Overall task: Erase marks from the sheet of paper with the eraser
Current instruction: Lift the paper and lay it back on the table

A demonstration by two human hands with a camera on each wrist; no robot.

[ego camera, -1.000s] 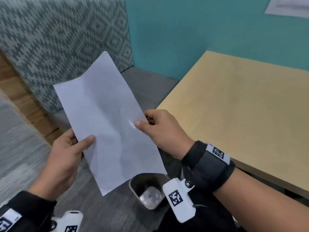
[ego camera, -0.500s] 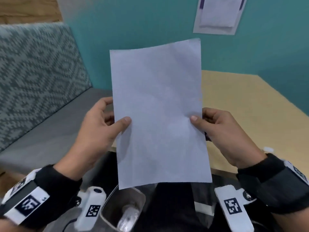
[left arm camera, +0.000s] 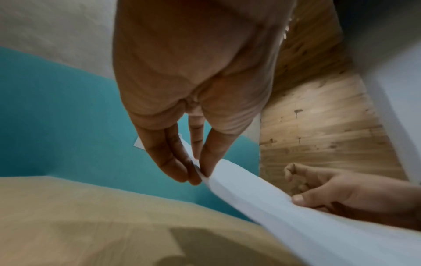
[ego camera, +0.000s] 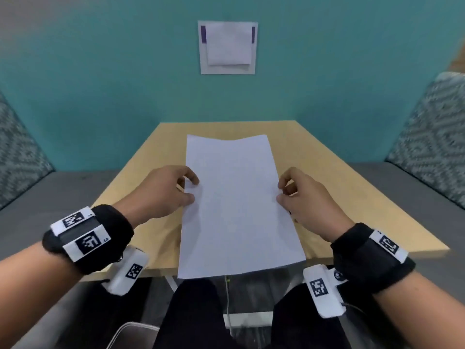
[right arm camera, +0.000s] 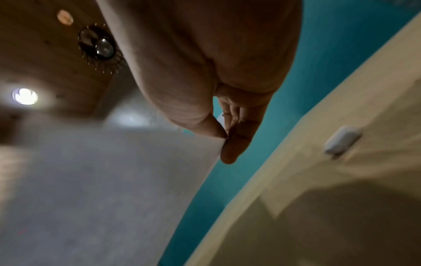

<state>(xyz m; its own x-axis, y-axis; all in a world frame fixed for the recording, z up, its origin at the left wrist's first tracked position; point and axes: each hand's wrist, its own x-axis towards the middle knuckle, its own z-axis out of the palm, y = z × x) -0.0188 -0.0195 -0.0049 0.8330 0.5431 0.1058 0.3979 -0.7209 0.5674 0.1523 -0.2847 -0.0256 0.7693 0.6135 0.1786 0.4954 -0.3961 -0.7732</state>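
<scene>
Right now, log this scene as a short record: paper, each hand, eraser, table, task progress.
paper: white sheet of paper, held over the table, near edge past the table's front edge; no marks legible
left hand: left hand pinches the sheet's left edge
right hand: right hand pinches the sheet's right edge
eraser: small white block on the table in the right wrist view, probably the eraser; blurred
table: light wood table
task progress: erasing not yet begun

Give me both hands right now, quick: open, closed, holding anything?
Left hand: closed, pinching the left edge of the sheet of paper.
Right hand: closed, pinching the sheet's right edge; same grip, thumb on top.
</scene>
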